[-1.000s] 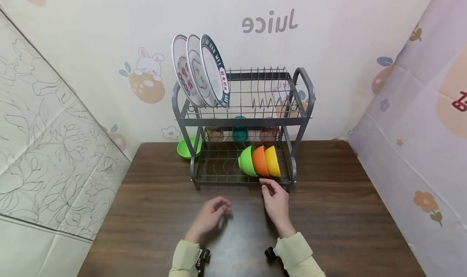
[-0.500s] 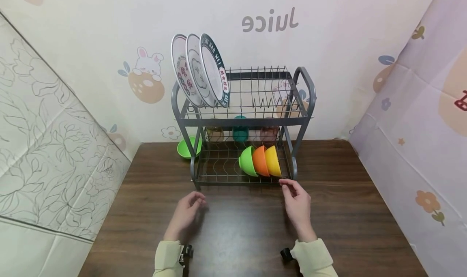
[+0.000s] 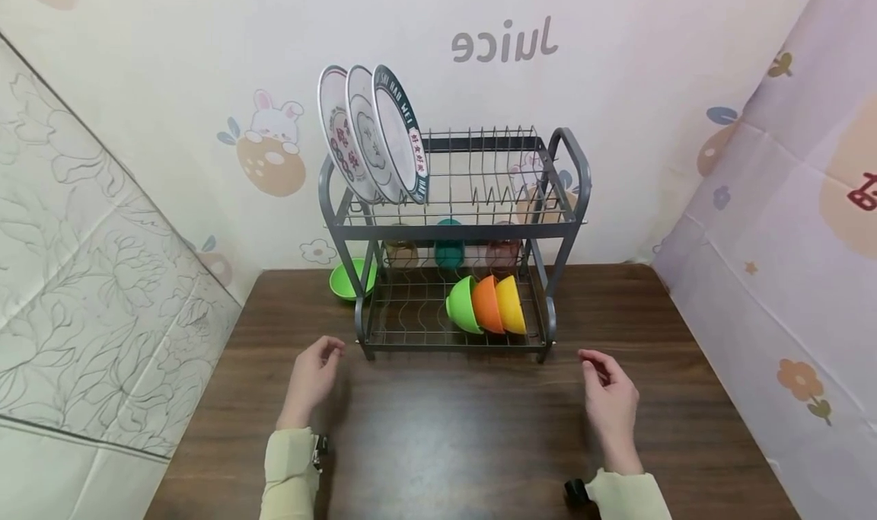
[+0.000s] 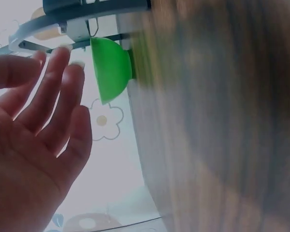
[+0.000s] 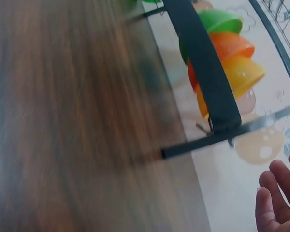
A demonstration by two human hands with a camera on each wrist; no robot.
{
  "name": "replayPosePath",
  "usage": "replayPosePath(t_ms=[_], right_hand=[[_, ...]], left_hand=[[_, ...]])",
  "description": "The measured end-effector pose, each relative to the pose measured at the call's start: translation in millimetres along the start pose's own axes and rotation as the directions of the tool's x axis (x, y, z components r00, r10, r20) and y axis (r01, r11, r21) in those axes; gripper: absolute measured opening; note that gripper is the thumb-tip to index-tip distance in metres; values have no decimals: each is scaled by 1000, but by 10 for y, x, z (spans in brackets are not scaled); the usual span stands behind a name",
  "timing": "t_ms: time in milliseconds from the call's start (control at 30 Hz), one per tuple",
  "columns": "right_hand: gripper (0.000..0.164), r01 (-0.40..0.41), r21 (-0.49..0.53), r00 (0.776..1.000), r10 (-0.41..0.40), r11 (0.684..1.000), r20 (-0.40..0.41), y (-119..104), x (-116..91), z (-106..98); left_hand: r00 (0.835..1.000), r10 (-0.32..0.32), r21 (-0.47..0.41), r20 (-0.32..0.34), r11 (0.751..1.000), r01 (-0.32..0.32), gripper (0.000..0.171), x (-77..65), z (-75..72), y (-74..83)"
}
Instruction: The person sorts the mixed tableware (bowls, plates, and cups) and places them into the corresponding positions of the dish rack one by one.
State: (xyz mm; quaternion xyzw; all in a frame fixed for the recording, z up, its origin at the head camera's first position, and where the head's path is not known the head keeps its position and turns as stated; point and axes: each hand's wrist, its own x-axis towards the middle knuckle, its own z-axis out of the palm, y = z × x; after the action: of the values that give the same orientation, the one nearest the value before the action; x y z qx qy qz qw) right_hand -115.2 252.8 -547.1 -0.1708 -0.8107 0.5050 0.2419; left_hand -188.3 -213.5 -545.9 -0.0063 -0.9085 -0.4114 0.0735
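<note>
My left hand hovers over the table left of the dish rack's front corner, its fingers loosely bent and holding nothing. To the right of the rack, my right hand is likewise without anything in it, fingers relaxed. Between and beyond them stands the two-tier dish rack. Its lower tier bears a green bowl, an orange bowl and a yellow bowl, tilted in a row. Another green bowl sits on the table behind the rack's left side, nearest my left hand.
Three plates lean upright at the left of the upper tier. Behind the lower tier's bowls are a teal cup, an amber cup and a pinkish cup. Printed cloth walls border the wooden table.
Both hands have moved apart, the left one leftward and slightly forward, the right one rightward away from the rack's front. The rack and dishes stay put.
</note>
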Motion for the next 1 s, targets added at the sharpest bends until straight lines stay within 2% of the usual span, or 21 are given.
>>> replayPosePath(t_ms=[167,333,500,600,700,833,1000], right_hand=[[21,-56,-48,998,55,997,-18,85,-60,-148],[22,-73,-84,997,70,994,-36,143,-92,-270],[23,-90,-117,994,81,989,-79,183,-81,-411],[22,-101,-133,990,87,986,-108,205,-88,-477],[20,-100,-148,990,84,984,-112,229,-112,-509],[19,-88,-161,993,74,983,-87,246,-165,-499],[16,-18,-165,1000,14,986,-28,220,-281,-398]], left_hand=[[992,113,118,-59,987,-105,17,176,11,-16],[974,198,261,-111,951,-164,24,373,41,-39],[949,283,341,-136,913,-223,33,616,67,-58],[945,311,369,-105,894,-253,38,755,93,-56],[954,297,389,-47,885,-256,40,874,129,-56],[963,267,416,39,872,-259,40,995,184,-75],[958,263,449,110,847,-284,36,1076,248,-121]])
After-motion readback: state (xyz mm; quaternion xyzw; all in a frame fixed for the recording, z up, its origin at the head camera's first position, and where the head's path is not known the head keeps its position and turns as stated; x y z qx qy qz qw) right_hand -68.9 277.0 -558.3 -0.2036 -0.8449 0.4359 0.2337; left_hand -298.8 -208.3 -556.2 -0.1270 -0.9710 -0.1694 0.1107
